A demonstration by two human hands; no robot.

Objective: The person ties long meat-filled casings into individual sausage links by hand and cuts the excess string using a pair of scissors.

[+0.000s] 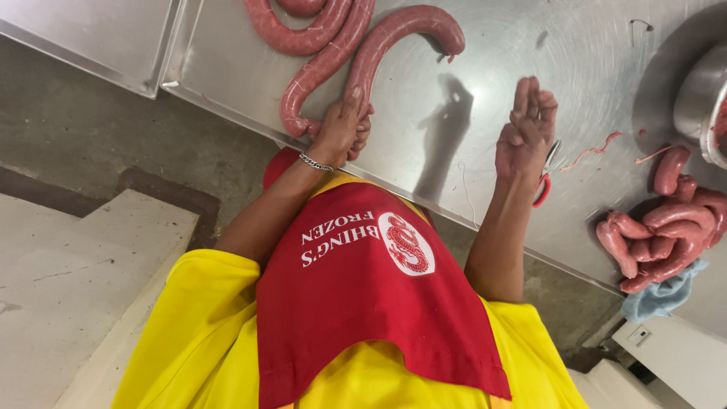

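My left hand point(341, 130), with a chain bracelet at the wrist, is closed around a long raw red sausage point(379, 57) where it bends near the front edge of the steel table point(485, 83). More coils of the same sausage point(307, 34) lie beyond it. Further right, my right hand point(526, 132) is raised above the table with its fingers straight and nothing visibly gripped. Red-handled scissors point(544, 185) sit just beside its wrist; whether they touch it is unclear. A thin string point(466, 198) lies on the table between my arms.
A pile of short tied sausage links point(666, 235) rests at the table's right end, above a blue cloth point(660, 297). A metal bowl point(700, 102) stands at the far right. Casing scraps point(598, 149) lie nearby. A second steel surface point(91, 38) adjoins at left; concrete steps point(76, 288) lie below.
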